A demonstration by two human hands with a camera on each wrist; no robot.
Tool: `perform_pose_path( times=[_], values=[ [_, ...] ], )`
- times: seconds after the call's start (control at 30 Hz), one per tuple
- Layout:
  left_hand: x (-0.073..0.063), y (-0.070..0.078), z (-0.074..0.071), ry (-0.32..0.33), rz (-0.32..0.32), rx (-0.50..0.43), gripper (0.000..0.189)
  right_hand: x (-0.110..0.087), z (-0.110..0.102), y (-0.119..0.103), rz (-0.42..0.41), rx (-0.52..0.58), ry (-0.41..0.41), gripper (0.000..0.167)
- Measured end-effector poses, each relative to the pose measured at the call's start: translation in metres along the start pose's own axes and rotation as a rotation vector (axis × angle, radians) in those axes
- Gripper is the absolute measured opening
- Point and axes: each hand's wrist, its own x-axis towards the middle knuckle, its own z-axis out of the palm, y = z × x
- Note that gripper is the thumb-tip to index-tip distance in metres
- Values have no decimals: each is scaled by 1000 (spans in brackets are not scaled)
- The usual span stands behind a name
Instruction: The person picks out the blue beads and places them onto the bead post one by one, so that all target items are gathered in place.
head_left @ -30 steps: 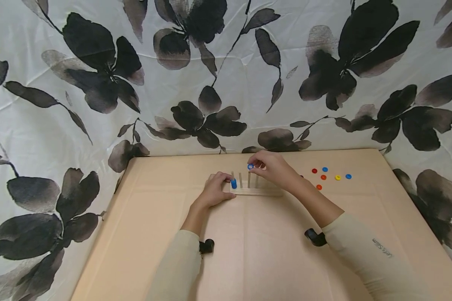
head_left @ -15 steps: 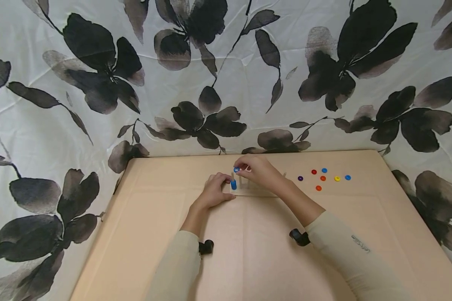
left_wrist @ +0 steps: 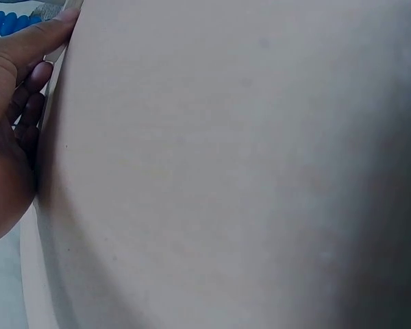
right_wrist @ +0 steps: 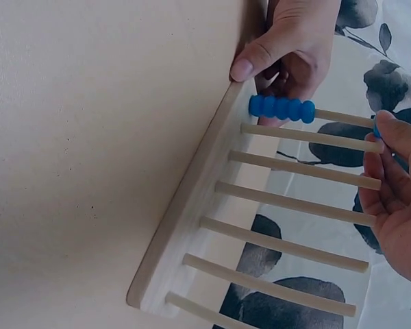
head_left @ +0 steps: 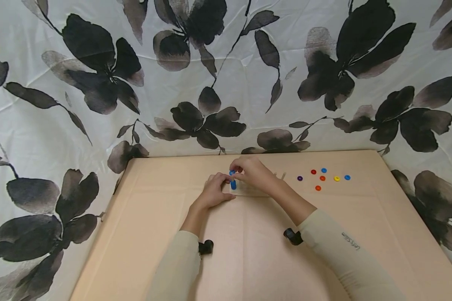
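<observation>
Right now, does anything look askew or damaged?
Nothing stands out. The stacked blue beads sit on the end peg of the wooden rack; the left hand grips the rack, the right hand pinches another blue bead at the peg's tip. Loose beads lie apart on the table; no damage shows.

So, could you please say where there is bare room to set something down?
Bare table lies between left sleeve and right sleeve, left of the left sleeve, and between the loose beads and the table's right edge. It is crowded at the rack, where the left grip holds its end and the right grip pinches a blue bead.
</observation>
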Motion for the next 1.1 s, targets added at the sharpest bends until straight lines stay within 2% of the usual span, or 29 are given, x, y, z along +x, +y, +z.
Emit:
perform_pose_path(
  times=[0.13,0.53,0.83,1.1],
  values=[
    [0,0,0,-3,-1,6,54,1,2,1,31,1,-17,17],
    [2,0,1,-1,-8,11,53,0,0,4,50,24,-16,15],
    [4,0,2,6,-13,8,56,-5,-4,5,127,43,-48,17],
    [3,1,2,-13,-36,2,57,-19,-19,14,147,95,7,22]
  ],
)
